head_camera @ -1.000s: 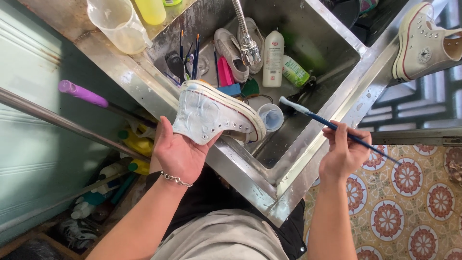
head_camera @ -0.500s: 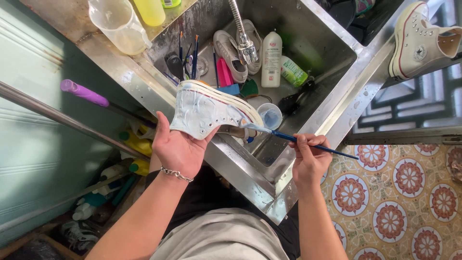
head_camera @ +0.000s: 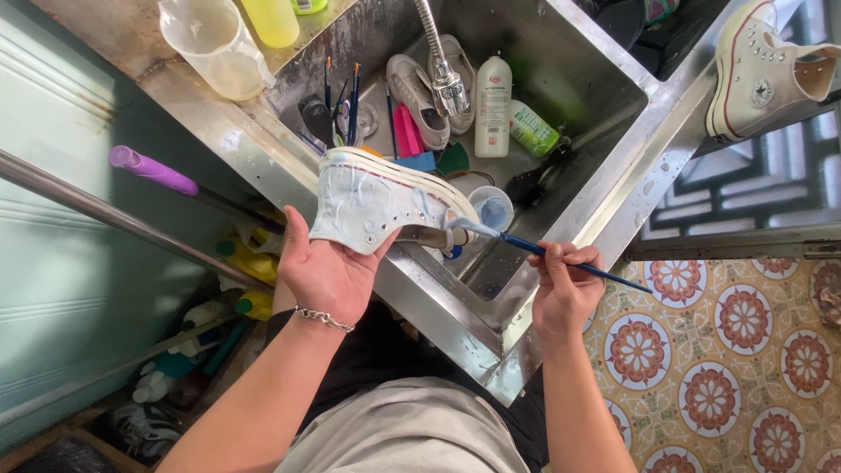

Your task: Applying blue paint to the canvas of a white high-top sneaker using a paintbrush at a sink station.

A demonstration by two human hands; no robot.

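My left hand (head_camera: 326,270) grips a white high-top sneaker (head_camera: 385,200) from below, holding it on its side over the front rim of a steel sink (head_camera: 613,114). Pale blue paint streaks cover the sneaker's canvas. My right hand (head_camera: 565,285) pinches a long blue-handled paintbrush (head_camera: 561,259), and the brush tip touches the shoe near its toe. A small cup of pale blue paint (head_camera: 493,208) stands in the sink just behind the brush tip.
In the sink lie another shoe (head_camera: 419,86), a tap (head_camera: 442,70), two bottles (head_camera: 492,105), several brushes (head_camera: 342,92) and pink and teal bits. A clear jug (head_camera: 215,44) stands on the counter. A second white sneaker (head_camera: 771,74) rests at the top right. Patterned floor tiles (head_camera: 727,350) lie to the right.
My right hand brought the paintbrush leftward from beside the sink onto the sneaker's toe area. My left hand kept its grip on the sneaker, tilting it slightly.
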